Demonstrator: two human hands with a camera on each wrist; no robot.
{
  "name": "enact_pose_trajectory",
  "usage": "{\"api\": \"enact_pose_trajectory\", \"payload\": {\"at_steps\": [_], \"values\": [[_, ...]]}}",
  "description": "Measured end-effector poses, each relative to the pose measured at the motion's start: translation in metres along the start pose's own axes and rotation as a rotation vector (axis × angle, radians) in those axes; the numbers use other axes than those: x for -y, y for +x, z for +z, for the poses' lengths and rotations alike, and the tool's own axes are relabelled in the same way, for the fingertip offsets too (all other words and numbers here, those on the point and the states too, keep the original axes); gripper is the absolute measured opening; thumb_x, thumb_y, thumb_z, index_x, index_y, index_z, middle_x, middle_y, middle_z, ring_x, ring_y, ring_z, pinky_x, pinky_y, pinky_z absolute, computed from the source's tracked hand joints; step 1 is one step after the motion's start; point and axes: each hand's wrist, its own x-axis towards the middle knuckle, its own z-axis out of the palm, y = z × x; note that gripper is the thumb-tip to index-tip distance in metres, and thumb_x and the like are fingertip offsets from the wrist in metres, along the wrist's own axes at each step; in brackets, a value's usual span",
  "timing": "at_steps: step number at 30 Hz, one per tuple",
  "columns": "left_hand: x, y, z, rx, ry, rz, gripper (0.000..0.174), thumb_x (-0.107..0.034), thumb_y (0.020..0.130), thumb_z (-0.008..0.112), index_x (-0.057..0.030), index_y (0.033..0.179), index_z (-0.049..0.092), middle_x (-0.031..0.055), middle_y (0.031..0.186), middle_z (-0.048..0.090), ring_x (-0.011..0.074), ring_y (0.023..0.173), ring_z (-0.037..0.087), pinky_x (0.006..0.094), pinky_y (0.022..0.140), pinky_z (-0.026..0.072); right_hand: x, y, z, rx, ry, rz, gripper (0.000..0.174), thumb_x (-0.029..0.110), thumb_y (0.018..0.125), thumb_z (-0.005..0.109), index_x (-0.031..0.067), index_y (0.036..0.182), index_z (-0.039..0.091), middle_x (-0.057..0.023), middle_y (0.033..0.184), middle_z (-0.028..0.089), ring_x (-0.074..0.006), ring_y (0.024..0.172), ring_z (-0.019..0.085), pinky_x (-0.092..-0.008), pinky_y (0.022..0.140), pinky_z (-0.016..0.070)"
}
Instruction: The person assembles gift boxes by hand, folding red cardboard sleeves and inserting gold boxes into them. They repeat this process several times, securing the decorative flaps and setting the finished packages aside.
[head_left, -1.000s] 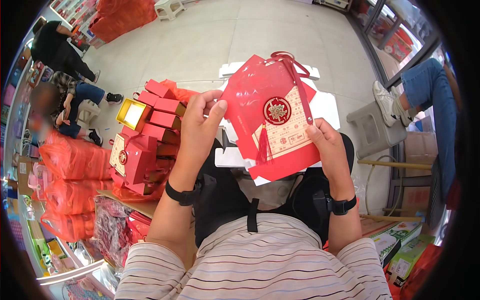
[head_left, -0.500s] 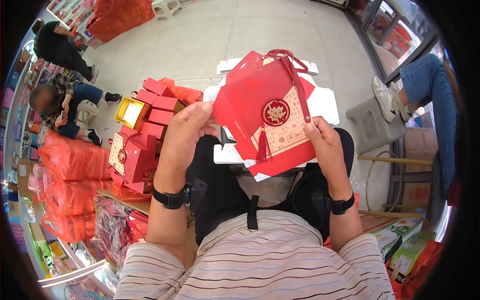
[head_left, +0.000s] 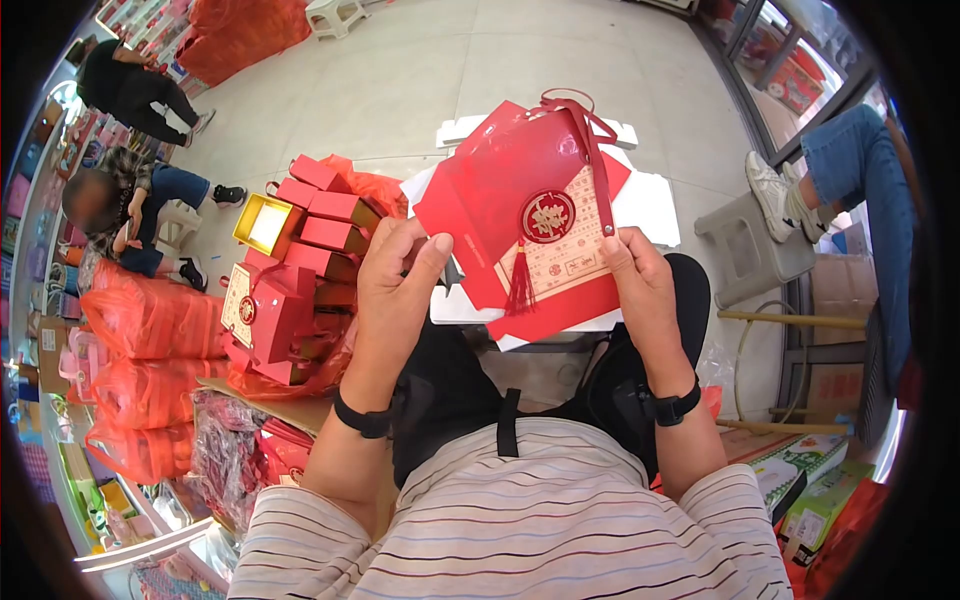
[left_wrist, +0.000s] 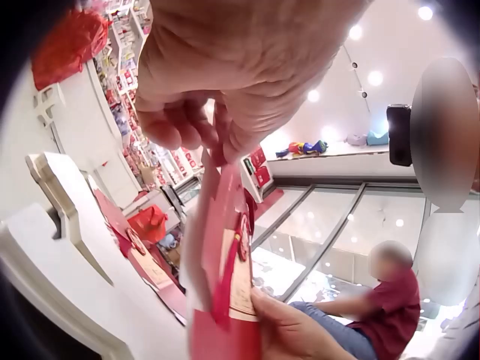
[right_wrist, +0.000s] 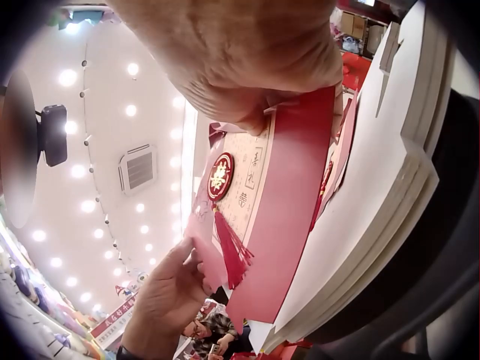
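A flat, unfolded red gift box (head_left: 520,170) with a round gold-character medallion, a red tassel (head_left: 521,285) and a ribbon handle is held up over the lap in the head view. My right hand (head_left: 645,285) grips its lower right edge, thumb on the printed cream panel. At the opposite edge, my left hand (head_left: 390,290) pinches the card between thumb and fingers, as the left wrist view shows. Beneath lies a stack of white-backed box blanks (right_wrist: 401,187), and another red printed face (left_wrist: 142,259) shows on top of it.
Folded red boxes (head_left: 335,205) are piled to my left, with an open gold-lined box (head_left: 267,225) among them. Red plastic bags (head_left: 150,315) are stacked farther left. A grey stool (head_left: 750,255) with a person's feet on it stands at right. Two other people are at the left.
My left hand drew back leftward from the edge, then came in again to the box's left side. The box has shifted slightly left while my right hand keeps its grip.
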Motion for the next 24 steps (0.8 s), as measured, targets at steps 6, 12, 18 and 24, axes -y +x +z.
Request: {"api": "enact_pose_trajectory", "payload": {"at_steps": [6,12,18,24], "values": [[0.001,-0.002,0.014,-0.069,-0.412,-0.209,0.020,-0.015,0.104,0.065,-0.0024,0.120,0.064,-0.0021,0.096,0.061,0.0055,0.083,0.056,0.0224,0.075,0.0465,-0.004,0.000,0.007,-0.004,0.097,-0.008,0.028,0.026,0.111,0.056,0.0005,0.106,0.064,0.0026,0.091,0.063,-0.0032,0.086,0.053,-0.0220,0.080,0.0466],[0.002,-0.010,0.032,-0.054,-0.627,-0.350,0.031,-0.015,0.104,0.065,0.0002,0.129,0.055,0.0045,0.111,0.067,0.0088,0.094,0.064,0.0258,0.084,0.0533,-0.004,0.000,0.010,-0.005,0.194,0.036,0.027,0.026,0.111,0.055,0.0007,0.107,0.064,0.0022,0.093,0.065,-0.0029,0.087,0.055,-0.0224,0.081,0.0477],[0.002,-0.026,0.043,0.146,-0.639,-0.385,0.042,-0.015,0.104,0.066,0.0016,0.140,0.052,0.0081,0.130,0.066,0.0123,0.109,0.067,0.0301,0.091,0.0573,-0.012,0.005,0.010,-0.018,0.287,0.115,0.026,0.024,0.109,0.057,-0.0001,0.117,0.062,-0.0023,0.099,0.067,-0.0070,0.093,0.060,-0.0254,0.086,0.0501],[0.001,-0.010,0.003,0.311,-0.202,-0.363,0.027,-0.015,0.104,0.066,0.0016,0.125,0.062,0.0038,0.110,0.072,0.0063,0.093,0.064,0.0248,0.081,0.0533,0.024,0.014,-0.009,-0.258,-0.562,-0.495,0.061,0.012,0.089,0.075,-0.0015,0.143,0.050,-0.0224,0.138,0.059,-0.0384,0.125,0.060,-0.0427,0.105,0.0490]]}}
